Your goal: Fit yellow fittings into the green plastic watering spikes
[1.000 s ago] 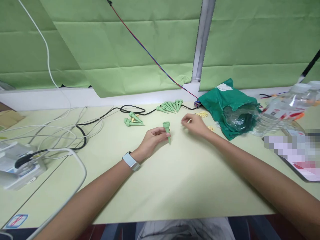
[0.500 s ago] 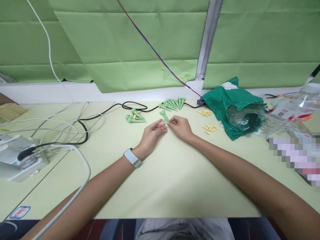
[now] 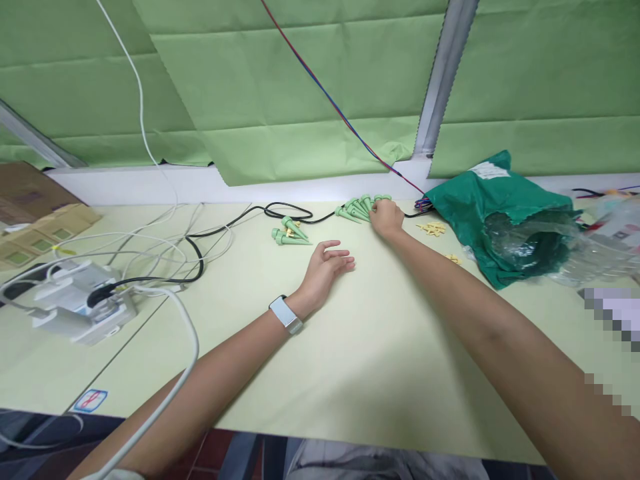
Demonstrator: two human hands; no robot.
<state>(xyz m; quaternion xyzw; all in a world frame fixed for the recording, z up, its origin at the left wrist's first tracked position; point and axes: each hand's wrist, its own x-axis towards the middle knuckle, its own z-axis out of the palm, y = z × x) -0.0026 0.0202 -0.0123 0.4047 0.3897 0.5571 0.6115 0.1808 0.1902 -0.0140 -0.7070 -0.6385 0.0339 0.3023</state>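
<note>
While the left hand (image 3: 326, 275) is open and empty, the right hand (image 3: 388, 219) curls at green plastic spikes (image 3: 356, 208) near the far edge of the desk (image 3: 370, 340), seemingly fanned for tidiness, its grip impossible to tell.

The right hand (image 3: 387, 219) hides most of one green spike (image 3: 383, 197), and the forearm (image 3: 450, 285) partly covers some yellow pieces (image 3: 454, 259). The right edge cuts off a bottle (image 3: 611, 243) and a pixelated object (image 3: 617, 317).
</note>
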